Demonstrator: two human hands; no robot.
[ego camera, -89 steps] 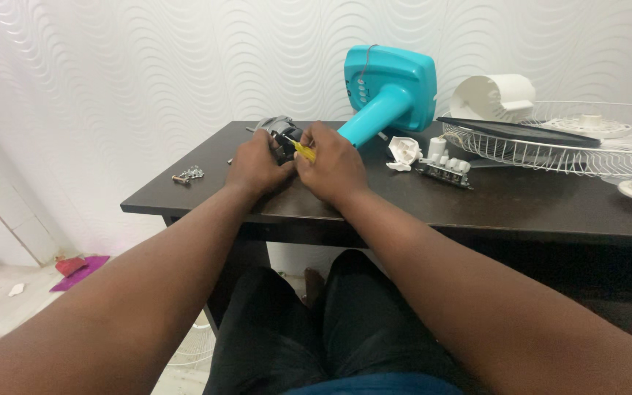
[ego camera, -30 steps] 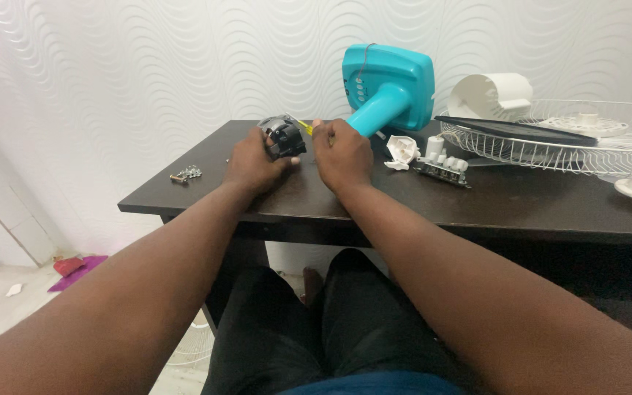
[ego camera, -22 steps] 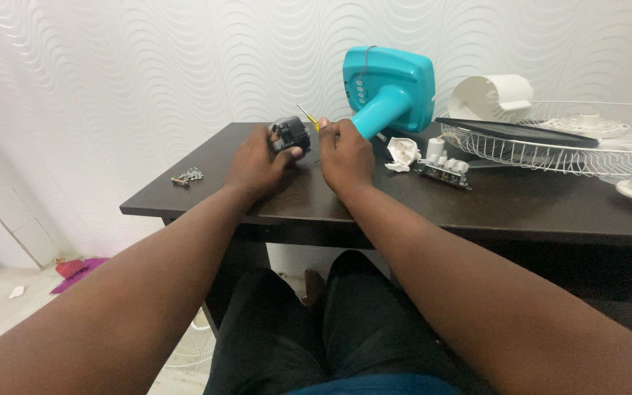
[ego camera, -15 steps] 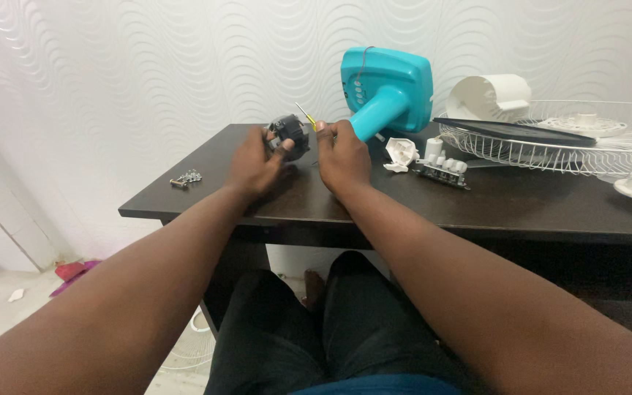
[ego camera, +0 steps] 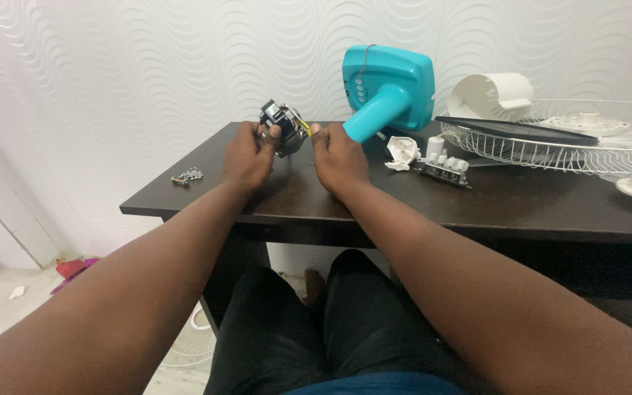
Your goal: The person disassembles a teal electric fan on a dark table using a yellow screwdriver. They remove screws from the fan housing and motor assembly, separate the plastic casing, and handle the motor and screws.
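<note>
The left hand (ego camera: 250, 155) is grasping a small motor (ego camera: 282, 128) above the table (ego camera: 477, 201), while the right hand (ego camera: 338, 157) is gripping a yellow screwdriver (ego camera: 304, 128) against it.

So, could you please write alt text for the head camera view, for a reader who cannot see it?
A seated person's left hand lifts a small black motor part above a dark table, while the right hand puts a yellow-handled tool against it. On the table lie a teal fan base, a white wire guard and loose screws.
</note>
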